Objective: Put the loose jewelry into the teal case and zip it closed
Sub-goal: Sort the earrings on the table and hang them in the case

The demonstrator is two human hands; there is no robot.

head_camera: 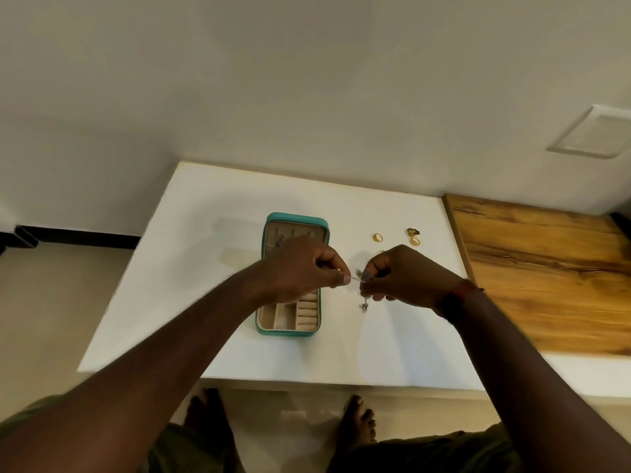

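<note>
1. The chain [356, 279] is a thin, silvery strand stretched between both hands, above the desk [205, 268] and just right of the open teal case [293, 218]. A small charm end hangs below the right hand.
2. It looks light, limp and slippery, and likely to knot. It is best held near its ends and lowered in slowly.
3. The left hand [304, 268] has curled fingers, with thumb and forefinger pinching the chain's left end. It is above the case's middle.
4. The right hand [403, 278] is closed narrow and pinches the other end.
5. 2 gold rings [377, 237] and 1 darker gold piece [413, 231] lie on the desk beyond the right hand. They are small, hard and likely to roll, so pinch each by its rim.
</note>
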